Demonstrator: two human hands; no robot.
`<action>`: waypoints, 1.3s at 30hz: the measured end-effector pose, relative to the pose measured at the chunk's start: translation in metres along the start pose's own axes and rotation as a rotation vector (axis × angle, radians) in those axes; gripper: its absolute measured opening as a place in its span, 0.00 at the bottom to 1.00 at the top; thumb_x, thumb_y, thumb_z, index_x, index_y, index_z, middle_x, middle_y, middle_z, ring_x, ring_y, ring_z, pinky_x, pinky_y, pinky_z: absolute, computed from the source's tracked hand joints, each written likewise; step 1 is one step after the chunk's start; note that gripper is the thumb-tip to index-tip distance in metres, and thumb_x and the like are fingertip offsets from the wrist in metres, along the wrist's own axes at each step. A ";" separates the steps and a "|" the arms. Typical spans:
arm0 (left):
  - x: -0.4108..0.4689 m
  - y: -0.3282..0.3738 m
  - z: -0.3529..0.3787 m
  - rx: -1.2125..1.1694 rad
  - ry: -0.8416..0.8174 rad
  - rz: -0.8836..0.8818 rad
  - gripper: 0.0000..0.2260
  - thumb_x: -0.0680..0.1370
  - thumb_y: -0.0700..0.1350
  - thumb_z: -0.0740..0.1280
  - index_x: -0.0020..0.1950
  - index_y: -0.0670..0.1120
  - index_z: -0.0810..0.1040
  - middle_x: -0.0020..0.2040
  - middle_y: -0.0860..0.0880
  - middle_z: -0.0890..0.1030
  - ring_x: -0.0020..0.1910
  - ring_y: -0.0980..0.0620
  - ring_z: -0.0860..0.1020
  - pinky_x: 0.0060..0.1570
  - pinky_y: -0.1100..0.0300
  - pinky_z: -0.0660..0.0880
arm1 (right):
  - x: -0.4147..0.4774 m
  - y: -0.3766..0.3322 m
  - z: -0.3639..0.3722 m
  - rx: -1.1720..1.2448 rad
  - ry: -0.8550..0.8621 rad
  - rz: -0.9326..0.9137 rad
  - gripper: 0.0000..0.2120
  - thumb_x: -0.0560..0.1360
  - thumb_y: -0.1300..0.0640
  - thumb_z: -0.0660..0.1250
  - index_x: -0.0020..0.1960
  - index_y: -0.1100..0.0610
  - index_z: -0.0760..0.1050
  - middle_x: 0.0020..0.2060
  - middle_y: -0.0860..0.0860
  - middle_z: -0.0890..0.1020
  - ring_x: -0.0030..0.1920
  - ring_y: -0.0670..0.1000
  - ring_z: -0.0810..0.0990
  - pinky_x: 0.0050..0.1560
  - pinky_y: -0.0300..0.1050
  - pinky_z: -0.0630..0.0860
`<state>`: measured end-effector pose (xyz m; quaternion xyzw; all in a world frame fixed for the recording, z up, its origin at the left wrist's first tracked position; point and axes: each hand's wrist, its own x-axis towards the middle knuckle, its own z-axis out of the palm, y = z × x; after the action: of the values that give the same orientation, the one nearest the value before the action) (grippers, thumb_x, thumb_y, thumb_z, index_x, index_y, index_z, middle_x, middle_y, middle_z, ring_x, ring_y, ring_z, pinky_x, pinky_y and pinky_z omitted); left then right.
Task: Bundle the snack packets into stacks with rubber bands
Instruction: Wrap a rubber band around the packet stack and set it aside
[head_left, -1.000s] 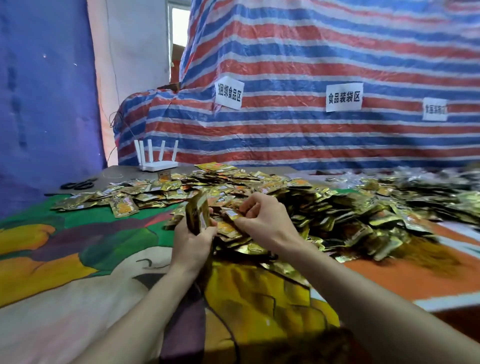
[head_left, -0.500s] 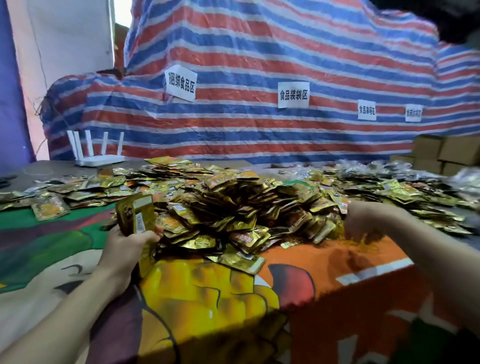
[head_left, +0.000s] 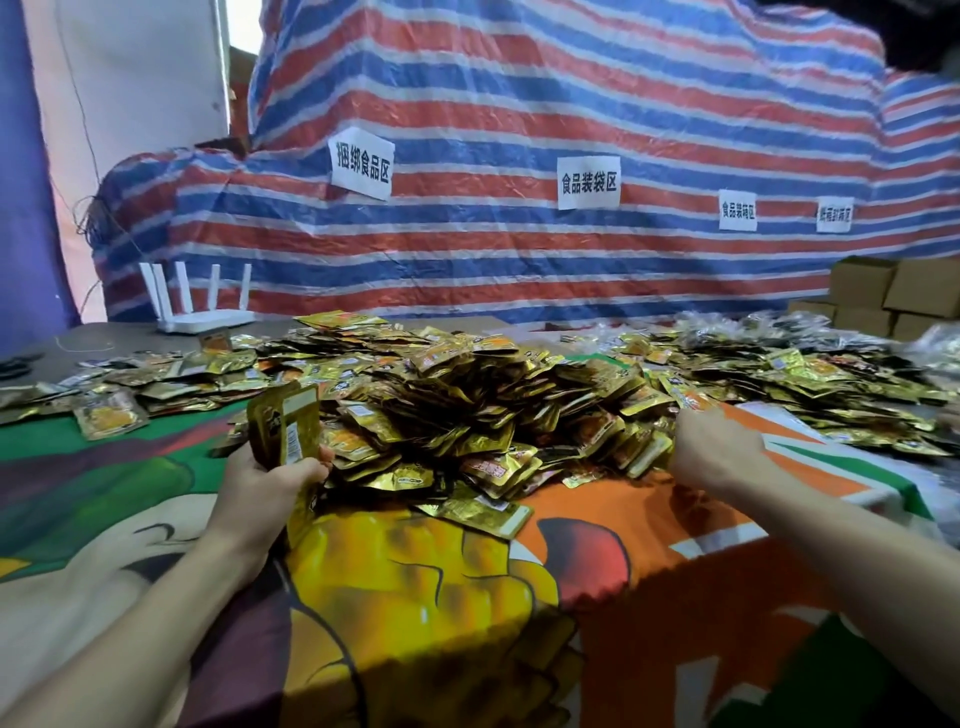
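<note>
Striped tarpaulin (head_left: 519, 104) in red, blue and white hangs across the whole background, with four white paper labels (head_left: 588, 182) bearing printed characters stuck along it. Stacked cardboard boxes (head_left: 904, 291) stand at the far right, and a white router (head_left: 202, 314) with upright antennas sits at the back left of the tabletop. Over the tabletop lies a bright cartoon-printed cloth (head_left: 415, 597) in yellow, orange, green and purple.

At the middle of the cloth rises a large heap of gold snack packets (head_left: 457, 395). Thinner scatterings of the same packets spread out to either side, one flat single packet (head_left: 109, 418) lying apart on the green patch at the left.

The left hand (head_left: 260, 488) is at the near left foot of the heap. Its fingers and thumb are curled round a small stack of packets (head_left: 284, 426), which it holds upright on edge, the packets pressed face to face and their tops standing above the fingers.

The right hand (head_left: 719, 454) is at the near right edge of the heap, well apart from the left, with its back turned to the camera. Its fingertips point into the packets and are hidden behind the hand itself, so I cannot tell whether they pinch anything or merely touch the pile. Both forearms are bare and reach in from the lower corners.
</note>
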<state>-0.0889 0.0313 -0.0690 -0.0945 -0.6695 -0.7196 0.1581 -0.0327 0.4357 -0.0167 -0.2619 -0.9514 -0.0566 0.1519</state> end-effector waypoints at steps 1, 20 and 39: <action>0.000 0.000 0.000 0.004 -0.001 0.003 0.10 0.74 0.26 0.66 0.42 0.39 0.81 0.42 0.44 0.82 0.45 0.45 0.80 0.51 0.50 0.76 | 0.000 -0.001 -0.001 0.022 0.016 0.009 0.09 0.74 0.65 0.63 0.38 0.56 0.67 0.34 0.51 0.73 0.32 0.52 0.73 0.28 0.43 0.65; -0.008 0.011 0.001 0.024 -0.037 -0.027 0.07 0.62 0.40 0.69 0.37 0.47 0.83 0.38 0.49 0.84 0.45 0.46 0.80 0.51 0.49 0.75 | -0.002 -0.007 -0.042 0.206 -0.032 0.038 0.12 0.73 0.62 0.67 0.36 0.58 0.64 0.32 0.53 0.71 0.31 0.53 0.69 0.30 0.42 0.64; -0.005 0.038 -0.018 -0.198 -0.062 -0.171 0.11 0.70 0.34 0.68 0.48 0.41 0.86 0.45 0.41 0.86 0.39 0.49 0.83 0.41 0.54 0.79 | -0.056 -0.186 -0.078 1.308 -0.424 -0.598 0.05 0.79 0.55 0.70 0.48 0.55 0.83 0.39 0.48 0.85 0.33 0.43 0.77 0.32 0.36 0.71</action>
<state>-0.0697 0.0118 -0.0369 -0.0746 -0.6053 -0.7898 0.0654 -0.0624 0.2350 0.0345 0.1462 -0.8303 0.5335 0.0680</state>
